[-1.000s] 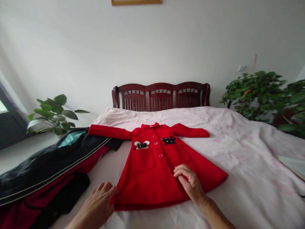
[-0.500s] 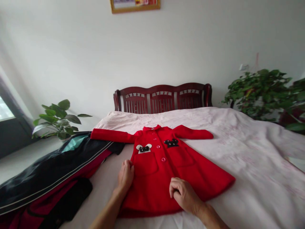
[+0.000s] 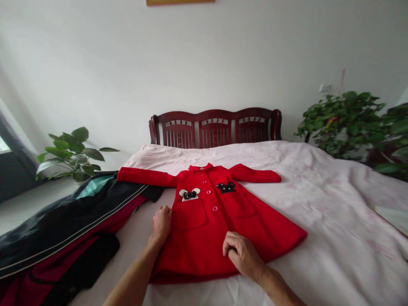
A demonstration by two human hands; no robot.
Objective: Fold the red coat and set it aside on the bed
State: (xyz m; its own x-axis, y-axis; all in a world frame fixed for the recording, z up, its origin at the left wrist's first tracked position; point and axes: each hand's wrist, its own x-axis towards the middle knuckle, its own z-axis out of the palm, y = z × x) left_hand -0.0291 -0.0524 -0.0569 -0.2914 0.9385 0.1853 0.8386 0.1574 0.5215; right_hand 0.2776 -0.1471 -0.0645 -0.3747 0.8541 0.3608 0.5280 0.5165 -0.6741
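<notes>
A red button-front coat (image 3: 191, 250) lies spread face up, its sleeves stretched out to both sides and its hem toward me. Mouse-face patches, one white and one black, sit above its two pockets. My left hand (image 3: 161, 222) is closed at the coat's left side edge, beside the pocket; its fingertips are hidden. On the lower front, near the button line, my right hand (image 3: 240, 251) is curled shut with the knuckles up, seemingly pinching the cloth there. The exact grip of the right fingers cannot be seen.
The coat rests on a pale floral bedsheet (image 3: 321, 204). Dark clothing with white piping (image 3: 63, 225) lies at the left, partly under one sleeve. Behind stands a carved dark wooden headboard (image 3: 215, 127). Leafy plants flank the bed at left (image 3: 75, 153) and right (image 3: 347, 123).
The view has tilted slightly down. My left hand has shifted a little left along with the coat's left edge. The right hand stays on the lower front, still curled.
</notes>
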